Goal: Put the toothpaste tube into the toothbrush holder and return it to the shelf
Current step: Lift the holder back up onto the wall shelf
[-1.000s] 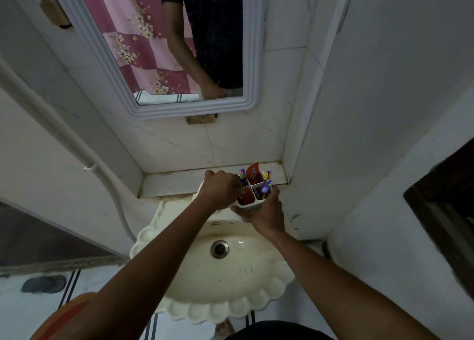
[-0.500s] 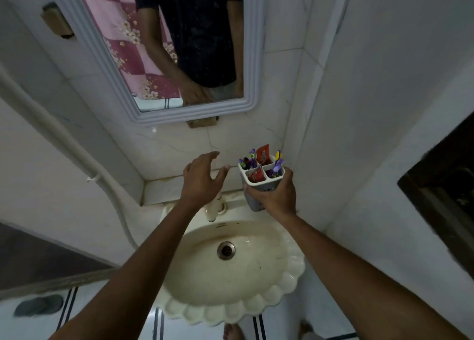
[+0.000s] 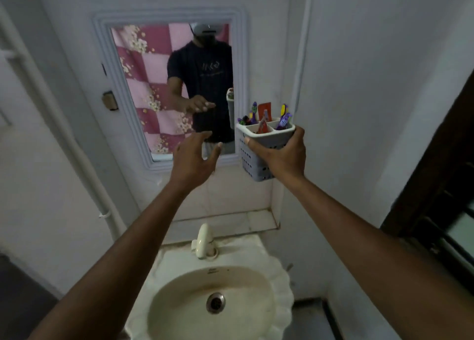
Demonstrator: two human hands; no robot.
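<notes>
My right hand [image 3: 284,154] grips a grey perforated toothbrush holder [image 3: 252,163] and holds it up beside the mirror's lower right corner. A red toothpaste tube [image 3: 263,113] stands in its compartments among several purple toothbrushes [image 3: 284,117]. My left hand [image 3: 193,158] hovers to the left of the holder with fingers spread, holding nothing. A tiled shelf ledge [image 3: 230,220] runs along the wall below, behind the sink.
A cream scalloped sink [image 3: 213,301] with a white tap [image 3: 204,242] sits under my arms. A white-framed mirror [image 3: 169,90] hangs on the wall ahead. A white pipe [image 3: 64,139] runs down the left wall. A dark window frame [image 3: 436,185] is at the right.
My right hand has lifted the holder from the sink ledge up to mirror height. My left hand let go of it and opened. The view has tilted upward.
</notes>
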